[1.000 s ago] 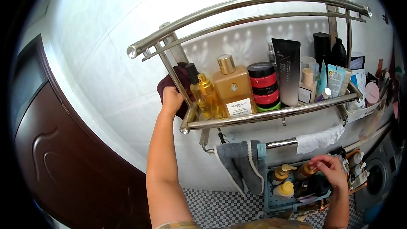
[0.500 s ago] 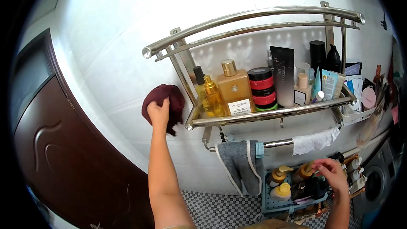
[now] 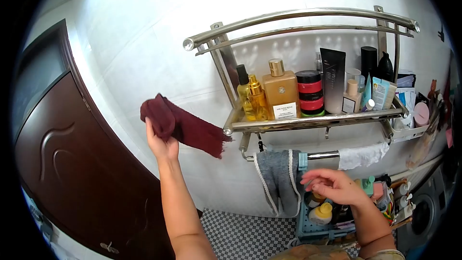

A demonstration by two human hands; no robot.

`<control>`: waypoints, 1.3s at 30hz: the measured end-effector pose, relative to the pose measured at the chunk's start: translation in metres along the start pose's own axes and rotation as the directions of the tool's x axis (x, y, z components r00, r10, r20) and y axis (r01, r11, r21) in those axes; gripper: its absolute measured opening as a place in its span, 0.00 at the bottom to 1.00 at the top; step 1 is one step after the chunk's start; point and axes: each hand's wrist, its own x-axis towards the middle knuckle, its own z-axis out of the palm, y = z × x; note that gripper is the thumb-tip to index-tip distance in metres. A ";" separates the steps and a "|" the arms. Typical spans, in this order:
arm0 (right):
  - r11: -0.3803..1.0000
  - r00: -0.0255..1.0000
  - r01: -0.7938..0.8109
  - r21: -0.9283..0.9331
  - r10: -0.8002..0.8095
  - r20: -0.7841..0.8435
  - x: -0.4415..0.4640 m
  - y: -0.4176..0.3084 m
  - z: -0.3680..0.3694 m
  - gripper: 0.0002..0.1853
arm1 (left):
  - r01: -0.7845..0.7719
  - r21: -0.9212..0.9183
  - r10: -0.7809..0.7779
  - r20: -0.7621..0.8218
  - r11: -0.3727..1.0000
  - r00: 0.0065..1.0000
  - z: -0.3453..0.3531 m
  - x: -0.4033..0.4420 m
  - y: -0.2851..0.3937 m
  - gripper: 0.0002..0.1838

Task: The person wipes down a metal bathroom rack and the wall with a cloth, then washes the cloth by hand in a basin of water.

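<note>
My left hand [image 3: 163, 145] is raised against the white wall, left of the shelf, closed on a maroon cloth [image 3: 198, 130]. One part of the cloth is bunched at my fingers, and a strip with a ragged end trails to the right, close to the shelf's lower left corner. Cloth hides most of those fingers. Lower on the right, my right hand [image 3: 337, 187] holds nothing, its fingers apart and slightly bent. It hovers above a blue basket [image 3: 308, 231] of pump bottles, just right of a grey towel [image 3: 278, 180] with white trim.
A metal wall shelf [image 3: 308, 124] carries several bottles, jars and tubes. A white cloth [image 3: 363, 156] hangs on the rail below. On the left is a dark brown door [image 3: 86, 173]; a washing machine [image 3: 421, 212] stands at right. The floor [image 3: 240, 233] is checkered.
The maroon cloth has gone from a bundle to a partly unfolded strip, lower and to the left with my left hand. My right hand has moved left, toward the grey towel. The view has shifted slightly.
</note>
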 end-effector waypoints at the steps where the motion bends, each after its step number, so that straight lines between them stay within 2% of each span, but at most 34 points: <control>1: 1.000 1.000 0.003 0.000 -0.003 0.004 0.001 0.001 0.001 0.16 | -0.004 0.002 0.004 0.047 1.000 0.999 0.010 0.001 0.003 0.19; 3: 1.000 1.000 -0.011 -0.008 0.011 0.012 -0.001 0.006 0.003 0.15 | -0.025 0.060 0.016 0.147 0.998 0.989 0.026 0.010 0.005 0.23; 4: 1.000 1.000 -0.009 -0.007 0.009 0.012 -0.004 0.008 0.002 0.15 | -0.082 0.100 0.055 0.240 0.992 0.969 0.032 0.018 0.004 0.24; 7: 0.998 0.999 -0.052 -0.036 0.051 -0.013 -0.012 0.011 -0.003 0.14 | -0.215 0.269 0.114 0.348 0.939 0.931 0.075 0.024 0.004 0.26; 9: 0.999 0.995 -0.036 0.000 0.036 -0.094 -0.020 0.009 -0.006 0.14 | -0.286 0.266 0.163 0.406 0.921 0.899 0.097 0.032 -0.005 0.26; 12: 1.000 0.988 -0.006 0.031 0.011 -0.151 -0.030 0.008 -0.011 0.14 | -0.309 0.235 0.164 0.485 0.922 0.859 0.121 0.045 -0.017 0.26; 14: 0.999 0.983 -0.008 0.035 0.014 -0.182 -0.035 0.011 -0.015 0.14 | -0.412 0.281 0.234 0.501 0.867 0.833 0.134 0.057 -0.033 0.27; 17: 1.000 0.973 -0.015 0.017 0.018 -0.230 -0.041 0.008 -0.021 0.14 | -0.366 0.270 0.198 0.495 0.891 0.846 0.146 0.060 -0.040 0.25; 19: 1.000 0.968 -0.020 -0.006 0.018 -0.250 -0.042 0.002 -0.023 0.13 | -0.469 0.258 0.259 0.569 0.845 0.780 0.144 0.072 -0.045 0.24; 20: 1.000 0.968 0.009 -0.012 -0.012 -0.252 -0.041 -0.003 -0.025 0.13 | -0.465 0.259 0.255 0.570 0.847 0.781 0.142 0.078 -0.044 0.24; 22: 0.999 0.967 0.035 -0.018 -0.039 -0.253 -0.038 -0.017 -0.029 0.13 | -0.261 0.163 0.110 0.612 0.951 0.784 0.138 0.087 -0.040 0.22; 24: 0.962 0.964 0.078 -0.262 -0.140 -0.226 -0.030 -0.039 -0.035 0.13 | -0.270 0.180 0.115 0.591 0.946 0.799 0.139 0.086 -0.039 0.21; 25: 0.940 0.941 0.114 -0.322 -0.206 -0.268 -0.025 -0.051 -0.036 0.14 | -0.279 0.196 0.122 0.571 0.940 0.812 0.141 0.084 -0.038 0.20; 26: 0.856 0.875 0.182 -0.485 -0.366 -0.318 -0.018 -0.067 -0.036 0.15 | -0.289 0.211 0.130 0.550 0.934 0.825 0.143 0.083 -0.040 0.19; 27: 0.740 0.785 0.219 -0.636 -0.521 -0.336 -0.010 -0.083 -0.036 0.16 | -0.369 0.198 0.215 0.536 0.908 0.816 0.146 0.079 -0.046 0.17; 28: 0.563 0.662 0.243 -0.790 -0.691 -0.289 -0.001 -0.095 -0.039 0.17 | -0.368 0.199 0.213 0.537 0.908 0.816 0.150 0.076 -0.049 0.17; 29: 0.359 0.525 0.223 -0.906 -0.828 -0.199 0.008 -0.108 -0.043 0.17 | -0.470 0.239 0.310 0.494 0.850 0.812 0.154 0.073 -0.051 0.16; 31: -0.041 0.404 0.064 -0.997 -0.913 0.064 0.023 -0.145 -0.050 0.19 | -0.653 0.306 0.505 0.440 0.693 0.743 0.157 0.075 -0.058 0.13; 32: -0.081 0.391 0.052 -0.995 -0.915 0.095 0.031 -0.160 -0.051 0.19 | -0.652 0.308 0.502 0.442 0.693 0.743 0.160 0.072 -0.060 0.13; 34: -0.116 0.379 0.037 -0.993 -0.918 0.121 0.052 -0.183 -0.053 0.19 | -0.669 0.352 0.601 0.296 0.654 0.743 0.169 0.060 -0.065 0.13; 35: -0.241 0.324 -0.075 -0.968 -0.923 0.205 0.064 -0.192 -0.056 0.18 | -0.665 0.389 0.634 0.226 0.637 0.739 0.172 0.058 -0.070 0.14; 36: -0.352 0.280 -0.190 -0.917 -0.914 0.293 0.072 -0.199 -0.058 0.16 | -0.707 0.456 0.713 0.198 0.541 0.673 0.170 0.065 -0.077 0.14; 37: -0.345 0.278 -0.187 -0.920 -0.916 0.288 0.077 -0.203 -0.059 0.16 | -0.700 0.450 0.730 0.143 0.554 0.669 0.174 0.064 -0.079 0.14; 38: -0.263 0.374 -0.230 -0.937 -0.913 0.165 0.081 -0.207 -0.060 0.14 | -0.695 0.443 0.745 0.088 0.566 0.662 0.178 0.061 -0.081 0.14; 39: -0.220 0.417 -0.252 -0.942 -0.903 0.099 0.085 -0.210 -0.066 0.14 | -0.697 0.446 0.745 0.093 0.562 0.660 0.179 0.059 -0.078 0.14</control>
